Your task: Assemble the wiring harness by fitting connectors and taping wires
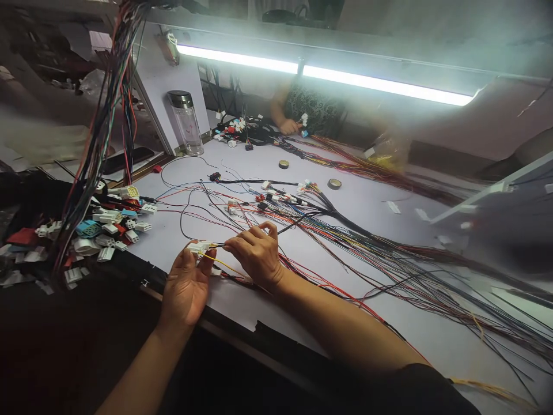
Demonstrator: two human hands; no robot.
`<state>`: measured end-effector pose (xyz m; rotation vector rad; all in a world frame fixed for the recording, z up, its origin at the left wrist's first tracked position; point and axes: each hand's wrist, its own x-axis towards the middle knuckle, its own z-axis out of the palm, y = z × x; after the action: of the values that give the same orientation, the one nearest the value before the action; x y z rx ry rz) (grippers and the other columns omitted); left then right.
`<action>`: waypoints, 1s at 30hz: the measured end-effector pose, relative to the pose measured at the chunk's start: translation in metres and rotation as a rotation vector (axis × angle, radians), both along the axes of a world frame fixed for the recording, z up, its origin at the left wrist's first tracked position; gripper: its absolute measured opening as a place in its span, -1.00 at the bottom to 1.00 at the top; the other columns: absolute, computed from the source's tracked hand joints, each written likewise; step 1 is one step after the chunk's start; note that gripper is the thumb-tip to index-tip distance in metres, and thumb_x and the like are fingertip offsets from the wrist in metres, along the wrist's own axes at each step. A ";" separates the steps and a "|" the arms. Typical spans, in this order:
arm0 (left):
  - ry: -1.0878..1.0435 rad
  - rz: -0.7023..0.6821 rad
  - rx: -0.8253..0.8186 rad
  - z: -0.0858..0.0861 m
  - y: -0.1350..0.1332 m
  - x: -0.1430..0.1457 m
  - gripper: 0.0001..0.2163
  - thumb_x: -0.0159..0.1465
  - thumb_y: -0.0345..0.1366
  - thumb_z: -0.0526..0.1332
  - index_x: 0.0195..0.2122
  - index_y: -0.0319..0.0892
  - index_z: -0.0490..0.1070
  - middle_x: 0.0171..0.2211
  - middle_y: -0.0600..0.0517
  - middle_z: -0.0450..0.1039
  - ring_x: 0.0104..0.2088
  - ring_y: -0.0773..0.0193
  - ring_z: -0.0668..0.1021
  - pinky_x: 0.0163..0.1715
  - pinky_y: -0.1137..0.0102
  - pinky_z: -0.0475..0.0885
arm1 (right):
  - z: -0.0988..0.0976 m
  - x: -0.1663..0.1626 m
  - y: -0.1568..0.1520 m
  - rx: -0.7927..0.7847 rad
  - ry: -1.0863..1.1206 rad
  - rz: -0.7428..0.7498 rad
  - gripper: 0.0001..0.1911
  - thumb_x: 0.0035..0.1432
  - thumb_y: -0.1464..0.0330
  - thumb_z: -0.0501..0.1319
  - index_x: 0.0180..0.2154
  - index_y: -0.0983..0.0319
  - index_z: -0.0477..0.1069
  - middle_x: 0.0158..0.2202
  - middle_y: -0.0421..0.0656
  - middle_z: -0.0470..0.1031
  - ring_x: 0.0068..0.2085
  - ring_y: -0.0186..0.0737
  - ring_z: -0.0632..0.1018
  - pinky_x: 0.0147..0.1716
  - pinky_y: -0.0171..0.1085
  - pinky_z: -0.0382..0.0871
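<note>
My left hand grips a small white plastic connector near the table's front edge, palm turned up. My right hand is just to its right, fingers pinched on a thin wire that runs into the connector. A yellow wire trails from the connector under my right hand. Both hands rest above a spread of red, black and coloured harness wires lying across the white table.
A pile of white, blue and red connectors lies at the left under a hanging wire bundle. A clear bottle and two tape rolls stand farther back. Another person's hand works on connectors at the far side, under a bright strip light.
</note>
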<state>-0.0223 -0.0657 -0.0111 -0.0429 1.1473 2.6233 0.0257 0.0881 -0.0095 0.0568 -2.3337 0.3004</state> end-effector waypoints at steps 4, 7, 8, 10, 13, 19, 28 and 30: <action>-0.012 -0.002 -0.014 -0.001 -0.001 0.000 -0.76 0.03 -0.25 0.46 -0.29 -0.20 0.55 -0.22 0.04 0.55 -0.19 0.29 0.58 -0.09 0.38 0.54 | 0.001 0.002 0.000 0.013 0.036 0.004 -0.80 0.31 0.20 0.17 -0.32 0.11 0.48 -0.43 -0.31 0.54 -0.35 -0.38 0.41 -0.01 -0.15 -0.08; -0.037 0.003 -0.031 -0.001 -0.001 0.000 -0.77 0.05 -0.25 0.45 -0.28 -0.20 0.55 -0.19 0.00 0.56 -0.17 0.26 0.59 -0.10 0.39 0.54 | 0.001 0.004 -0.001 0.007 0.065 0.017 -0.84 0.31 0.24 0.18 -0.30 0.11 0.47 -0.41 -0.32 0.54 -0.32 -0.38 0.42 0.01 -0.14 -0.09; -0.044 0.003 -0.038 -0.001 -0.001 0.000 -0.77 0.07 -0.25 0.44 -0.27 -0.21 0.56 -0.17 -0.02 0.56 -0.17 0.25 0.59 -0.10 0.39 0.54 | 0.001 0.004 -0.001 0.013 0.066 0.019 -0.85 0.31 0.25 0.18 -0.30 0.11 0.47 -0.41 -0.32 0.54 -0.31 -0.38 0.42 0.02 -0.14 -0.10; -0.052 -0.001 -0.051 0.000 -0.001 0.000 -0.79 0.11 -0.26 0.40 -0.25 -0.22 0.55 -0.13 -0.05 0.56 -0.16 0.24 0.59 -0.11 0.40 0.54 | 0.000 0.004 -0.001 0.036 0.068 0.020 -0.85 0.32 0.26 0.17 -0.30 0.11 0.46 -0.41 -0.32 0.54 -0.30 -0.37 0.43 0.02 -0.13 -0.10; -0.061 -0.005 -0.056 0.001 -0.001 0.000 -0.87 0.19 -0.32 0.33 -0.26 -0.25 0.55 -0.12 -0.09 0.56 -0.15 0.25 0.60 -0.09 0.41 0.52 | -0.002 0.004 -0.002 0.056 0.073 0.025 -0.86 0.33 0.28 0.15 -0.29 0.09 0.46 -0.40 -0.33 0.53 -0.28 -0.37 0.43 0.04 -0.12 -0.11; -0.101 0.007 -0.088 0.005 -0.002 0.001 -0.87 0.30 -0.39 0.19 -0.24 -0.26 0.55 -0.10 -0.10 0.57 -0.15 0.25 0.61 -0.07 0.40 0.52 | -0.004 0.006 -0.002 0.087 0.046 0.030 -0.91 0.31 0.37 0.16 -0.22 0.07 0.43 -0.37 -0.33 0.52 -0.24 -0.34 0.44 0.08 -0.10 -0.12; -0.059 -0.040 -0.103 0.003 -0.003 0.000 -0.84 0.30 -0.35 0.20 -0.17 -0.23 0.53 0.03 -0.12 0.50 -0.04 0.18 0.57 -0.01 0.36 0.48 | 0.000 0.006 -0.003 0.079 0.088 0.051 -0.88 0.32 0.42 0.13 -0.27 0.12 0.40 -0.46 -0.35 0.48 -0.28 -0.38 0.41 0.04 -0.14 -0.07; -0.059 -0.034 -0.106 0.004 -0.003 0.001 -0.85 0.28 -0.33 0.22 -0.18 -0.22 0.53 0.03 -0.12 0.50 -0.04 0.17 0.57 -0.02 0.35 0.49 | 0.000 0.006 -0.003 0.084 0.079 0.045 -0.86 0.33 0.42 0.12 -0.29 0.12 0.40 -0.46 -0.35 0.48 -0.29 -0.38 0.40 0.04 -0.15 -0.08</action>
<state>-0.0216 -0.0687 -0.0074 -0.1198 1.2542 2.5123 0.0321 0.0848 -0.0092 0.1594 -2.2682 0.2189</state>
